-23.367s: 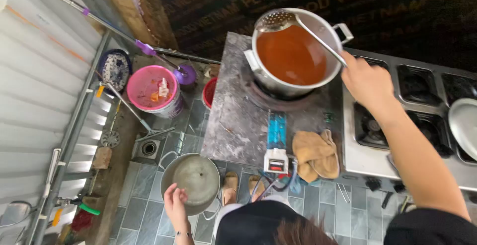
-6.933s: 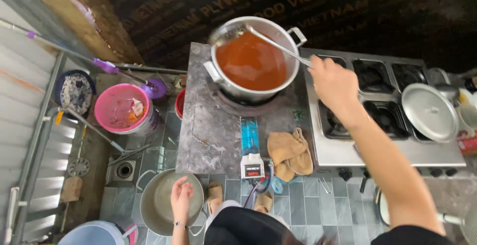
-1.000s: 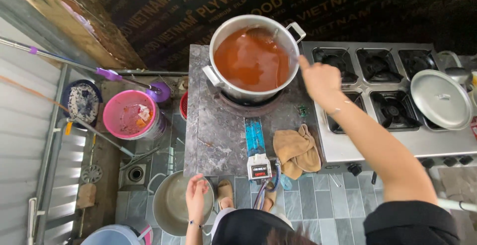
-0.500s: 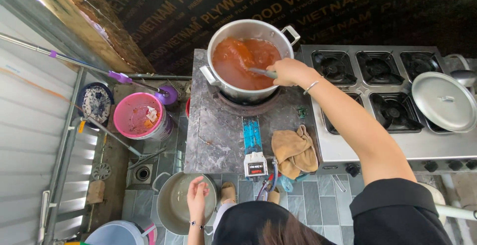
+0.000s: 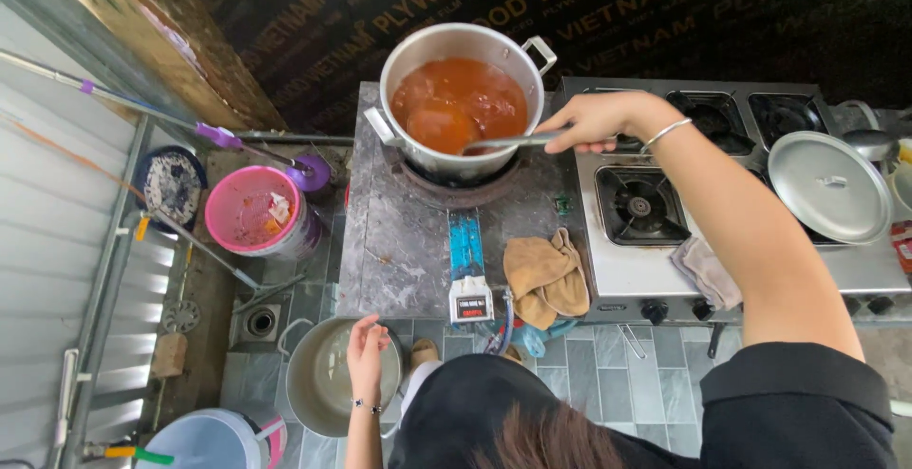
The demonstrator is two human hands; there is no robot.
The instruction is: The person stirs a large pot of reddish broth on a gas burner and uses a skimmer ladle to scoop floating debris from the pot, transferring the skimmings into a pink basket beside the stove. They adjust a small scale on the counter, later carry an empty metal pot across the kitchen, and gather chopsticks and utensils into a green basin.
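Ladle [image 5: 446, 129] (one) in right hand [image 5: 594, 122]; two pots, one lid.

Pink bucket [image 5: 252, 210] on floor; tan cloth [image 5: 546, 277] beside stove; lid [image 5: 828, 186] on burner.

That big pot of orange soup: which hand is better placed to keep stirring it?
The right hand. It already grips the ladle, whose bowl sits in the soup inside the big pot. The left hand hangs low, over the empty pot on the floor.
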